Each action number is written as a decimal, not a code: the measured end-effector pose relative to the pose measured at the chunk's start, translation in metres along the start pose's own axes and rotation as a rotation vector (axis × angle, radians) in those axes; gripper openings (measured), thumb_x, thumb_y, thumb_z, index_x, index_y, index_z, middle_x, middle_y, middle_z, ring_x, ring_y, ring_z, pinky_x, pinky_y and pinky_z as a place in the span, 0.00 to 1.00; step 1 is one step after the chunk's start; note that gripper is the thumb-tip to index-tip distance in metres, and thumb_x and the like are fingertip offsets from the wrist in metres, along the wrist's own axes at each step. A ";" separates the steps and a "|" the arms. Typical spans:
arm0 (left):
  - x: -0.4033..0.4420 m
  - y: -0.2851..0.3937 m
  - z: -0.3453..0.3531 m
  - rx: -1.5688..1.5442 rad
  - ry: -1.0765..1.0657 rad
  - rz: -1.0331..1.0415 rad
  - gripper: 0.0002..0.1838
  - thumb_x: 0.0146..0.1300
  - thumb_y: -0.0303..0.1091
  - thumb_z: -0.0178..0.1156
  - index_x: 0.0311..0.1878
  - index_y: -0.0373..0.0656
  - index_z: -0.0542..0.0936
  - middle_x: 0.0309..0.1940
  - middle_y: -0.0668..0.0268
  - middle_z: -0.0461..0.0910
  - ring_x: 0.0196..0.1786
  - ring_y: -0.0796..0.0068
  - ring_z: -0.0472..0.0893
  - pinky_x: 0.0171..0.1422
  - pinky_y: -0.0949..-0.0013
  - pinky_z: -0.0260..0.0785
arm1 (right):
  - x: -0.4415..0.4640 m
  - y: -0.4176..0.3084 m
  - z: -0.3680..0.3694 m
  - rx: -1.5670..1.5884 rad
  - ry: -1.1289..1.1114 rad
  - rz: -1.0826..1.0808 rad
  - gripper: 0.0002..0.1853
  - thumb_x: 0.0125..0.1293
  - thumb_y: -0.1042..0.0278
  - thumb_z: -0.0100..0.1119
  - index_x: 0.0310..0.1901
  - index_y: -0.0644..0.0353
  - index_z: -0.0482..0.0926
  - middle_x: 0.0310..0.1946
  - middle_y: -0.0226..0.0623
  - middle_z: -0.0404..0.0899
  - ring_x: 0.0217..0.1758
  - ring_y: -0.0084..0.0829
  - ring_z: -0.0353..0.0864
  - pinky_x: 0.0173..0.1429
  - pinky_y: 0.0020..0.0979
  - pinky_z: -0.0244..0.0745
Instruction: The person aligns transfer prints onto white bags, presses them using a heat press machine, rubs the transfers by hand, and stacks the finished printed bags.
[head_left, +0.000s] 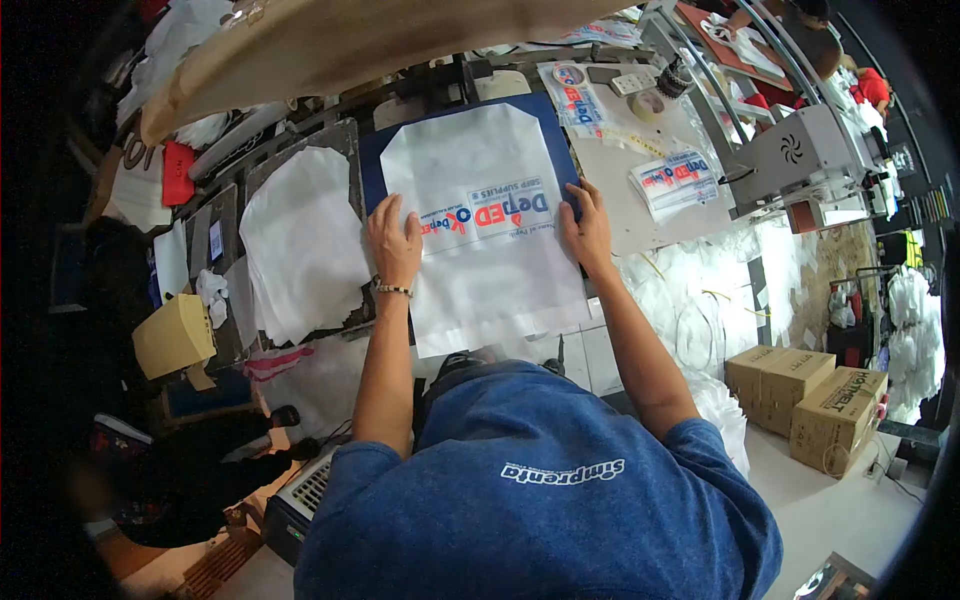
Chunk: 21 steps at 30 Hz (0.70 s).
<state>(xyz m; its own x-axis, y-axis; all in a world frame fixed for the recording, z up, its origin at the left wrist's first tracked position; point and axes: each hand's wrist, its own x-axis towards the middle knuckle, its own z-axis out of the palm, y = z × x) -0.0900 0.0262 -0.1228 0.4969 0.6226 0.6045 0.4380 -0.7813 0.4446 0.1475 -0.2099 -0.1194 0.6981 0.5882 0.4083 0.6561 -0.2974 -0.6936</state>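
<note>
A white cloth-like bag (480, 290) with a tapered top end and red and blue printing lies flat over a dark blue board (545, 120). My left hand (396, 240) rests at the bag's left edge, fingers extended and thumb apart, with a beaded bracelet at the wrist. At the opposite edge, my right hand (588, 228) lies with fingers stretched over the bag and the board's border. Neither hand appears to grip anything. Beside my left hand is a pile of plain white bag pieces (305, 240) on a dark platen.
Printed bags (672, 185), tape rolls (648, 104) and a grey machine (800, 160) are on the right. A brown covered beam (330, 60) crosses overhead in front. Cardboard boxes (840, 420) stand on the floor at right. Other people are at the lower left and upper right.
</note>
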 end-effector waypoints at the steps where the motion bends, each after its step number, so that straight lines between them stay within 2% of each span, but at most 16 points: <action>1: -0.001 0.000 -0.001 0.000 -0.001 0.000 0.18 0.66 0.33 0.63 0.57 0.36 0.81 0.58 0.55 0.80 0.61 0.50 0.77 0.67 0.52 0.69 | -0.001 0.000 0.000 0.013 0.003 0.007 0.19 0.70 0.65 0.59 0.61 0.60 0.78 0.69 0.55 0.70 0.70 0.55 0.72 0.72 0.46 0.68; 7: 0.000 0.000 -0.002 0.012 -0.072 0.008 0.20 0.66 0.33 0.63 0.59 0.36 0.80 0.59 0.54 0.79 0.62 0.50 0.77 0.68 0.53 0.68 | -0.001 -0.001 0.000 0.022 0.008 0.020 0.19 0.70 0.65 0.59 0.60 0.60 0.78 0.68 0.56 0.70 0.70 0.56 0.72 0.72 0.46 0.69; 9: 0.000 0.001 0.001 -0.006 0.011 -0.016 0.19 0.66 0.33 0.64 0.57 0.36 0.81 0.59 0.54 0.79 0.62 0.51 0.77 0.68 0.53 0.68 | -0.001 -0.001 -0.001 0.013 0.007 0.017 0.19 0.70 0.65 0.59 0.60 0.60 0.78 0.68 0.56 0.70 0.69 0.56 0.72 0.71 0.46 0.69; 19: 0.001 0.000 -0.002 0.008 -0.046 0.001 0.19 0.65 0.33 0.64 0.57 0.36 0.80 0.58 0.54 0.79 0.61 0.50 0.76 0.68 0.52 0.67 | 0.000 -0.007 -0.002 0.049 0.040 -0.002 0.21 0.70 0.66 0.58 0.62 0.62 0.77 0.68 0.56 0.71 0.69 0.57 0.72 0.72 0.46 0.68; 21: 0.002 0.000 -0.001 -0.032 -0.042 -0.017 0.17 0.63 0.32 0.64 0.55 0.36 0.81 0.58 0.54 0.79 0.62 0.50 0.76 0.68 0.50 0.65 | 0.001 -0.006 -0.002 0.040 0.031 0.011 0.21 0.70 0.66 0.57 0.62 0.62 0.76 0.68 0.56 0.71 0.69 0.57 0.72 0.72 0.46 0.68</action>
<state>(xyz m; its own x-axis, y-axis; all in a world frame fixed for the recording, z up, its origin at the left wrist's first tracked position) -0.0901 0.0270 -0.1208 0.5213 0.6365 0.5685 0.4225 -0.7713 0.4761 0.1443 -0.2090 -0.1138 0.7144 0.5612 0.4180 0.6365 -0.2730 -0.7213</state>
